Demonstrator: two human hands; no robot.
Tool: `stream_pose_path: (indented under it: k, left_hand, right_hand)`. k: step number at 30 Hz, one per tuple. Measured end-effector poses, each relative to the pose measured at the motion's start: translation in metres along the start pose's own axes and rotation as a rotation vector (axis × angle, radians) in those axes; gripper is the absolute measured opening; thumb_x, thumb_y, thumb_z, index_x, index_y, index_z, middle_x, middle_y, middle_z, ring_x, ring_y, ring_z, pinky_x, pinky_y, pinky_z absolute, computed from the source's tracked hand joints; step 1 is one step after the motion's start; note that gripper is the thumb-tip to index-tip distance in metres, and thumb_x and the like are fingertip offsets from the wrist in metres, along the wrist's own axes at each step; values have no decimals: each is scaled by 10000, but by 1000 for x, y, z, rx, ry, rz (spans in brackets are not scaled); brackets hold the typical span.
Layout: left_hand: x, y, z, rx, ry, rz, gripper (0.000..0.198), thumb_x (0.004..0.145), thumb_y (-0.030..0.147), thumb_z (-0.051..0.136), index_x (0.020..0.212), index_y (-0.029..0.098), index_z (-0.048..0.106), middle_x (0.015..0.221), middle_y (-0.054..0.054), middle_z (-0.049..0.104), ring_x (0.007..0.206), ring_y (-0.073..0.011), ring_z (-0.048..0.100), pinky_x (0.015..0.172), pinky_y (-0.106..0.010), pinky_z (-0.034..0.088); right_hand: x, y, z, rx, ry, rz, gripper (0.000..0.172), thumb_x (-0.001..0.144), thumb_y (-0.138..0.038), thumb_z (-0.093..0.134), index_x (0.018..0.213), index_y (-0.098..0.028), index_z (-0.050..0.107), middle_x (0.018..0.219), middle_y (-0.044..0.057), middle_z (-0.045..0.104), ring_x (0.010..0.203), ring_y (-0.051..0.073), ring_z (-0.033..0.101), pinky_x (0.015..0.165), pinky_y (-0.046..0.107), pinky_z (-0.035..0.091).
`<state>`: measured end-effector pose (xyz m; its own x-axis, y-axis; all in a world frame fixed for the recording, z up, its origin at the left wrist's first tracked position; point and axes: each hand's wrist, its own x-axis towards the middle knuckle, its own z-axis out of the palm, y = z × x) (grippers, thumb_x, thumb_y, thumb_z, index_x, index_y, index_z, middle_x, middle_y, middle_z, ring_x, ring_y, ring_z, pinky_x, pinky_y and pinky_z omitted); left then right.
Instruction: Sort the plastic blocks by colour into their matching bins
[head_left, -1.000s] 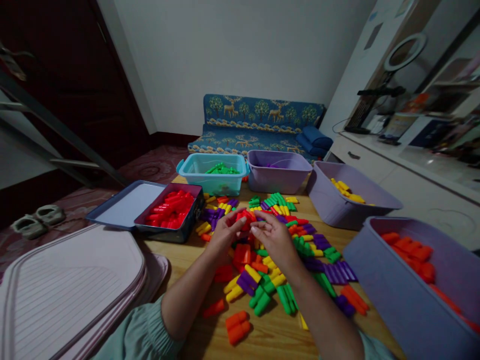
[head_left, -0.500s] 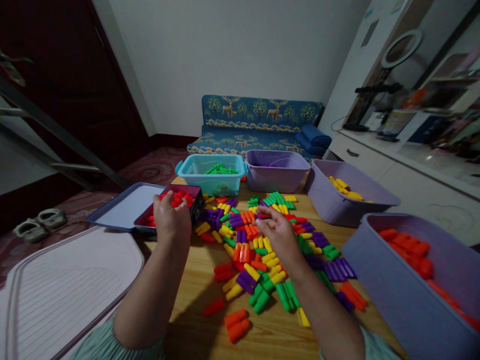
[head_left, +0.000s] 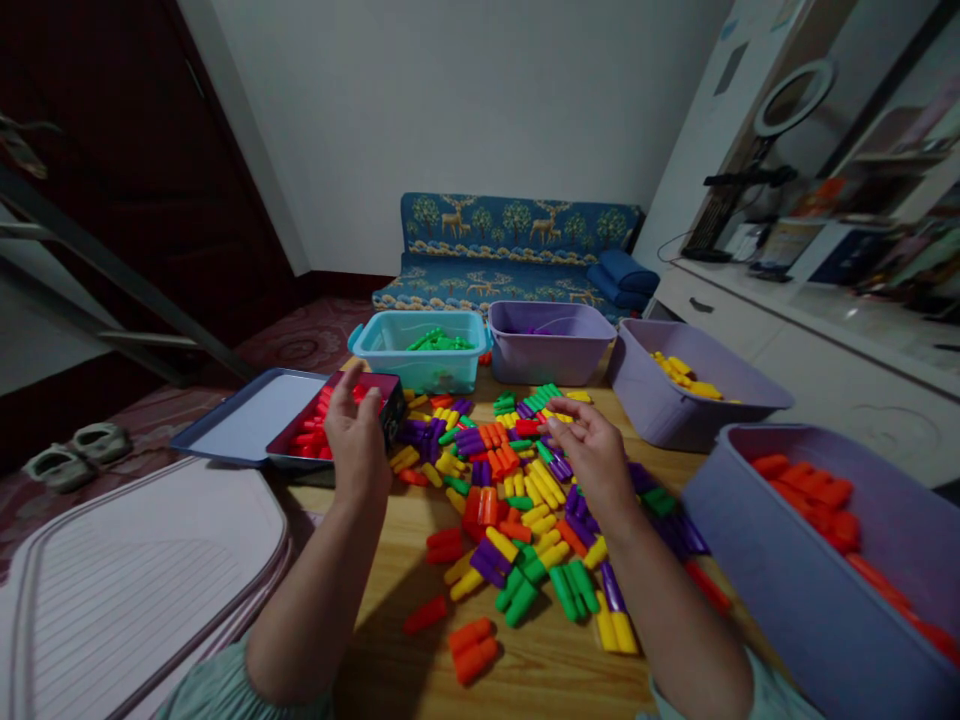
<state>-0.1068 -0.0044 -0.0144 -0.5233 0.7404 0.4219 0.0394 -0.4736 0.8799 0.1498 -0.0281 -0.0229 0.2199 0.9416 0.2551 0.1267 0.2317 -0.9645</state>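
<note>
My left hand is at the right side of a dark box of red toy blocks. Its thumb and fingers are apart, with nothing seen between them. Over the mixed pile on the wooden table, my right hand has thumb and fingertips closed at the end of a red toy block. Around it lie yellow blocks, purple blocks, green blocks and orange blocks, each made of joined rounded bars. The right palm and forearm hide part of the pile.
At the back stand a turquoise bin with green blocks and a purple bin. On the right, one lilac bin holds yellow blocks and another orange ones. A blue lid lies left, near a pale pink board.
My left hand has moved slightly right, its fingers opening away from the red blocks. My right hand has shifted right, and a red block now shows at its fingertips.
</note>
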Motion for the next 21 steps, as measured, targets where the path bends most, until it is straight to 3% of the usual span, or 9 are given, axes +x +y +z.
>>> stream_pose_path:
  k: [2,4,6,8,11,14,17,21]
  left_hand:
    - [-10,-9,11,161,-155,64,330,814,272,557,1125,184,628,1253,-83,590,1237,-219,476,1093,-375,298]
    - [-22,-20,20,309,-413,93,316,806,268,570,1094,172,657,1230,-103,609,1207,-240,511,1069,-405,337]
    - [-35,-30,27,438,-638,128,342,785,234,588,1113,165,660,1233,-124,604,1210,-265,511,1046,-432,370]
    - [-46,-39,31,571,-761,192,394,762,171,591,1153,163,647,1270,-144,570,1237,-289,483,1041,-460,377]
    - [-55,-51,32,708,-830,268,435,757,82,539,1170,172,642,1286,-149,540,1220,-288,493,1030,-458,399]
    - [-56,-58,31,730,-857,304,457,760,24,464,1151,170,650,1240,-133,562,1134,-249,550,984,-403,451]
    - [-54,-59,29,717,-826,328,448,747,11,460,1116,161,665,1141,-122,602,1060,-235,574,947,-388,469]
    - [-51,-52,28,592,-715,280,357,761,110,554,1090,176,674,1103,-114,618,1038,-238,582,928,-385,470]
  right_hand:
    - [5,2,-8,-100,28,-19,380,748,-408,617,1028,-150,623,900,91,704,755,208,672,666,318,518]
    - [10,4,-17,-248,31,-55,335,762,-391,588,991,-153,644,891,90,707,760,207,666,676,317,514]
    - [13,4,-25,-440,-7,-95,277,769,-344,564,953,-160,662,950,90,702,775,194,661,708,311,507]
    - [14,-1,-35,-688,-88,-89,257,760,-296,564,954,-171,675,984,88,698,794,192,659,732,310,494]
    - [12,-12,-49,-1084,-263,15,278,711,-281,623,973,-222,694,973,72,709,868,232,659,740,328,472]
    - [10,-22,-62,-1314,-400,164,355,654,-292,688,1009,-273,694,1038,58,706,992,275,636,783,352,455]
    - [11,-21,-69,-1380,-431,237,467,661,-329,698,1120,-256,655,1160,81,665,1079,285,604,850,369,440]
    - [14,-9,-67,-1342,-381,192,512,754,-470,599,1200,-218,611,1177,115,651,1080,297,602,855,388,440]
